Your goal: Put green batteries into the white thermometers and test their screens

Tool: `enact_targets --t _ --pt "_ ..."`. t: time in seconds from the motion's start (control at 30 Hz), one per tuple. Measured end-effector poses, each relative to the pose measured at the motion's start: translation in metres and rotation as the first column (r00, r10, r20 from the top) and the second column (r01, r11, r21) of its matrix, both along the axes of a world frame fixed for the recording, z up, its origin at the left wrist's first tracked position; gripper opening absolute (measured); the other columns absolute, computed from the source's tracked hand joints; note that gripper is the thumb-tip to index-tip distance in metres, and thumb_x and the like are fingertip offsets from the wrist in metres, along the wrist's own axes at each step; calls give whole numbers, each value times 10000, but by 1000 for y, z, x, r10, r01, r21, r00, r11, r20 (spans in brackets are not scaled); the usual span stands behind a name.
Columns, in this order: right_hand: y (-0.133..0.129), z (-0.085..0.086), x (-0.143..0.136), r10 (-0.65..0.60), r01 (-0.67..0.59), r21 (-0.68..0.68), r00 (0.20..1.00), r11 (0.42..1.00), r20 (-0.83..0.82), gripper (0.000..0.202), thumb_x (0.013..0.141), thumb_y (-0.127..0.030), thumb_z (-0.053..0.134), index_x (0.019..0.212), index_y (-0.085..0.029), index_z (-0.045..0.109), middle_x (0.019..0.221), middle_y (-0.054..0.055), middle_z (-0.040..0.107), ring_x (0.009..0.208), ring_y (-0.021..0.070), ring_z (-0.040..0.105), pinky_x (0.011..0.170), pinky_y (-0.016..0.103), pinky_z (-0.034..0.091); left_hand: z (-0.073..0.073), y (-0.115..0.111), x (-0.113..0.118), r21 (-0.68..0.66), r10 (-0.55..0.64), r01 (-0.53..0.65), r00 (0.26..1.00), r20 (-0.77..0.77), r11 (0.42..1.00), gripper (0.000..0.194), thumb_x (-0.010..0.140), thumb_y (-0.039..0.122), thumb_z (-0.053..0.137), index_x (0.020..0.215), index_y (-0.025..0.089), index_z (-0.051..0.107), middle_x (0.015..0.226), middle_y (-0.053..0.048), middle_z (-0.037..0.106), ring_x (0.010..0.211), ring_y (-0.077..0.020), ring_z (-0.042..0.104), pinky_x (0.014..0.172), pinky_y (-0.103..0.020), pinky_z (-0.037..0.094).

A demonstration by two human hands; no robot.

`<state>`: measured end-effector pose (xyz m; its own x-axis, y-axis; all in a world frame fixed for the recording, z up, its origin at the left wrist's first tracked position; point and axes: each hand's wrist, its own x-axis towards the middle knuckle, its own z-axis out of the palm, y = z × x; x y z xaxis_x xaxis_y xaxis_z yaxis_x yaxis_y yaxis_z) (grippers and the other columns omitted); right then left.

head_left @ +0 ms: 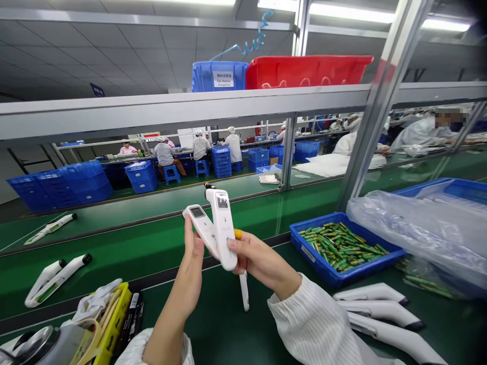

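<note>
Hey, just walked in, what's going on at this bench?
A person's right hand pinches a white device with a small screen, while the left hand is against a similar device. Both are above the green bench. A blue tray of green, battery-like cylinders sits to the right, and three white devices lie nearer.

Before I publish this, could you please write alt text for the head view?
A person's right hand grips a white plastic handheld device with a screen overlapping a matching device touched by the left hand, above a dark green bench. At right are a blue plastic tray of green-gold cylinders and three white plastic casings.
</note>
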<state>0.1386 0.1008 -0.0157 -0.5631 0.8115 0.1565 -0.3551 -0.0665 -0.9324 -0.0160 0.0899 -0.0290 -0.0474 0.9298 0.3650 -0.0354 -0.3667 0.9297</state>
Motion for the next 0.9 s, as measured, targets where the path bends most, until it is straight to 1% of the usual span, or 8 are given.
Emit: enact_targets --t 0.1,0.2,0.27,0.37,0.5,0.7,0.8,0.9 --pt "26 -11 11 -302 277 131 922 952 244 458 792 -518 599 1036 -131 609 643 -29 539 437 48 374 414 182 263 -13 8 2 -92 -31 7 966 -258 996 668 937 465 374 1475 212 70 1370 -160 448 1266 -257 457 1023 -417 377" --pt "59 -33 31 -551 454 313 681 834 483 414 855 -430 521 1093 -103 608 649 -19 545 445 72 373 441 213 292 -31 9 16 -188 -154 76 883 -443 979 425 912 334 419 1312 192 418 1318 -151 475 1196 -268 497 1005 -415 373" --pt "80 -52 46 -641 523 379 540 764 545 331 857 -311 538 1074 -72 611 718 24 590 539 111 480 524 242 369 -45 7 27 -259 -255 130 803 -538 957 294 868 281 477 1127 192 584 1220 -125 531 1056 -268 569 969 -413 389" --pt "100 -78 67 -720 575 490 280 655 635 204 831 -181 578 983 -55 628 821 91 628 769 193 587 728 316 434 -63 5 43 -340 -326 125 699 -637 932 239 806 203 525 1010 169 645 1254 -134 457 886 -253 602 888 -422 416" --pt "106 -102 82 -731 541 597 51 593 680 154 860 -146 566 992 -90 619 923 84 632 896 208 599 859 386 432 -76 8 49 -361 -306 60 670 -676 930 241 763 124 539 988 163 613 1187 -118 412 912 -251 566 861 -398 403" --pt "106 -118 75 -752 466 672 -24 575 659 203 874 -130 525 1020 -69 651 1066 168 589 937 237 610 862 344 426 -87 29 38 -419 -305 87 817 -489 904 332 665 25 575 956 183 553 972 -39 475 873 -205 527 868 -370 397" --pt "109 -123 68 -772 452 684 18 573 635 312 872 -71 447 1117 -95 638 1141 176 565 976 245 618 884 325 419 -81 38 30 -466 -313 180 923 -225 866 606 701 120 610 1265 199 404 1032 -62 517 820 -177 557 809 -329 437" --pt "114 -128 64 -790 452 677 114 581 602 431 820 -20 430 1199 -130 603 1204 146 561 1090 234 584 932 310 425 -62 37 21 -445 -310 304 949 61 842 708 741 217 602 1372 184 282 1125 -106 538 881 -171 573 813 -297 448"
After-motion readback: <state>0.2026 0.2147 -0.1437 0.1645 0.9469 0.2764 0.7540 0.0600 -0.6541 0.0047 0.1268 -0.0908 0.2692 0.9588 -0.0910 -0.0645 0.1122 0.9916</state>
